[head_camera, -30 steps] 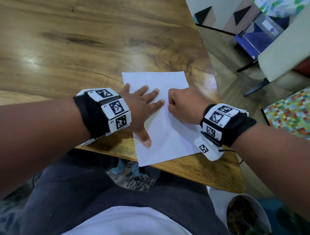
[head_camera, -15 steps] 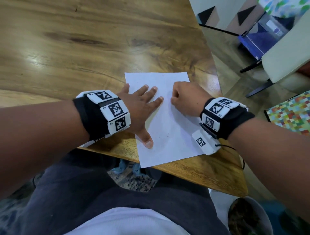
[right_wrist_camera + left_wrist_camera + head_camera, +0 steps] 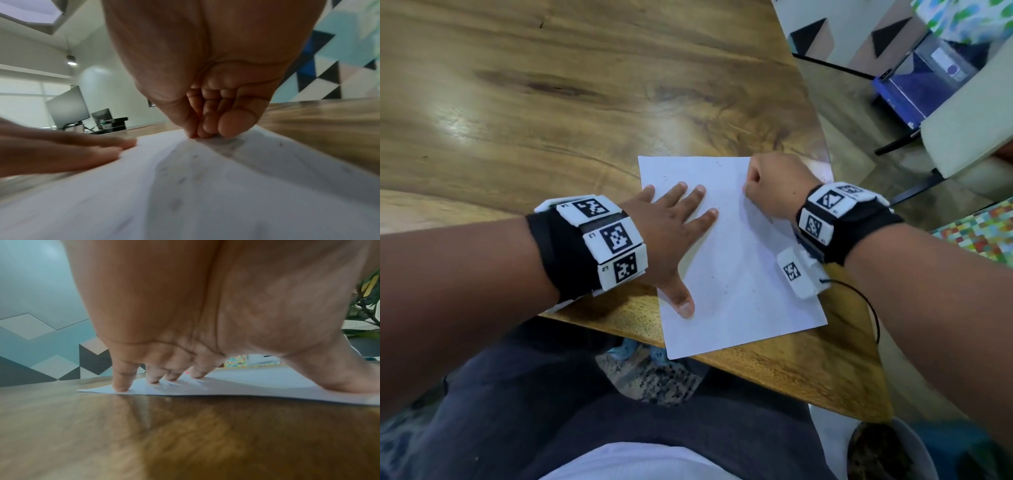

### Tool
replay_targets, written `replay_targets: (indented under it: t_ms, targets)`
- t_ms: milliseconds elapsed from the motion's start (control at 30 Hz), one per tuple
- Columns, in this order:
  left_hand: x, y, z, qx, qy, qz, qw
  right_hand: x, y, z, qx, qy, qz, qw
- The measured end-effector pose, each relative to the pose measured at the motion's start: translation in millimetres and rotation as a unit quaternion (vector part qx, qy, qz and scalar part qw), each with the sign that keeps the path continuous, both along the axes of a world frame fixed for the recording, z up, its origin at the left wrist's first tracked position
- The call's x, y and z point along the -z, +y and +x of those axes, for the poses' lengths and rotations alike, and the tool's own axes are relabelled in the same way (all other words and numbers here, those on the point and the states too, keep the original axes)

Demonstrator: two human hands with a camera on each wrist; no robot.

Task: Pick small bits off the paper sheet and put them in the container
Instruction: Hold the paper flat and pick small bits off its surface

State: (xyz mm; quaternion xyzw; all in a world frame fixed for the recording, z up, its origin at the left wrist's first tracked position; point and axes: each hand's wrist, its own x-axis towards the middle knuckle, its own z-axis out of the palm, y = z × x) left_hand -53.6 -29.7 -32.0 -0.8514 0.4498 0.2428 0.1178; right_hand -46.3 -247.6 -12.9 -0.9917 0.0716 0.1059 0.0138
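The right hand (image 3: 770,186) has shifted toward 12 o'clock — fingertips pinched shut at the paper sheet (image 3: 736,274), any bit unconfirmed — while the flat, open left hand (image 3: 671,229) pins the sheet at its 9 o'clock side.

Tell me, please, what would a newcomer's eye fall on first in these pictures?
Probably the white paper sheet at the near edge of the wooden table, with both hands on it. The left hand lies flat with fingers spread on its left side; the right hand, fingertips bunched on the sheet near its far right corner, seems to pinch at tiny dark bits.
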Motion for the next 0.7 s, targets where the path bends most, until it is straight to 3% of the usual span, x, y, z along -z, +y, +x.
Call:
replay_targets:
  t_ms: [167,433,700]
  targets:
    - [-2.7,-2.5,-0.3,-0.004,0.010,0.008,1.000,-4.3,-13.1,30.9,0.043,-0.010,-0.004,0.999]
    - [2.9,-3.1,-0.7,-0.001,0.004,-0.005,1.000,-4.0,-3.1,-3.9,-0.037,0.015,0.025,0.999]
    - [1.7,-3.0,-1.1,0.000,0.006,0.002,1.000,-3.4,-14.6,45.2,0.015,0.001,-0.030,0.999]
